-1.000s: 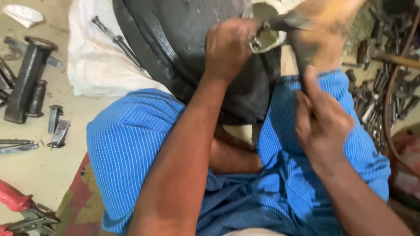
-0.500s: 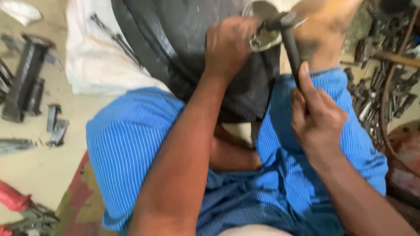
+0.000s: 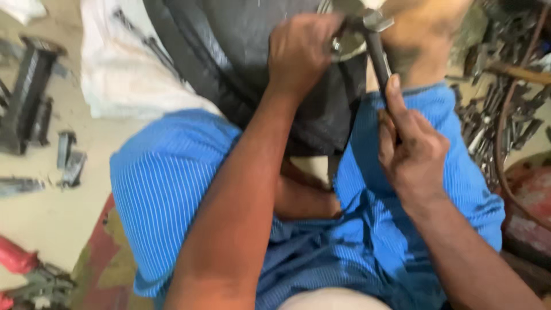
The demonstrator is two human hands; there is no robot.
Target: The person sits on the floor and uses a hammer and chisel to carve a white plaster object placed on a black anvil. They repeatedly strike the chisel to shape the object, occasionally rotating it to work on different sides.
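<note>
Right hand [image 3: 412, 150] clamped round dark steel wrench handle [image 3: 379, 60], wrench head on shiny metal fitting [image 3: 344, 43] atop black rubber tyre [image 3: 229, 51] between knees, left hand [image 3: 298, 51] fisted on fitting, blue striped cloth [image 3: 166, 189] on lap.

Scattered metal tools [image 3: 493, 115] crowd the floor rightward.

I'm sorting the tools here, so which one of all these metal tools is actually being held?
The dark hammer, gripped by the right hand, head up by the tyre. The other tools lie loose on the floor.
</note>
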